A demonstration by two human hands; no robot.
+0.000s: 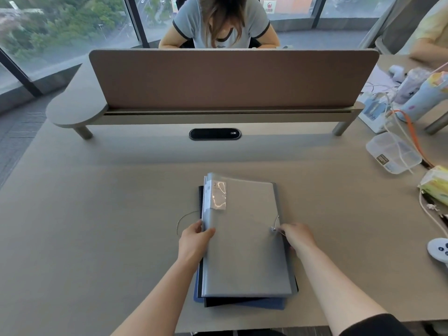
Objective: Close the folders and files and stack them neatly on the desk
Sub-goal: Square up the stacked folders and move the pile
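A grey translucent folder lies closed on top of a stack in the middle of the desk. Under it show a black folder and a blue folder. My left hand grips the grey folder's left spine edge, thumb on top. My right hand is at the right edge and pinches the thin string at the round button clasp. A loose loop of string lies on the desk left of the stack.
A brown divider screen stands across the desk's back, with a person seated behind it. At the right are a clear plastic box, cables, a tissue pack and a white controller. A black cable grommet sits behind the stack.
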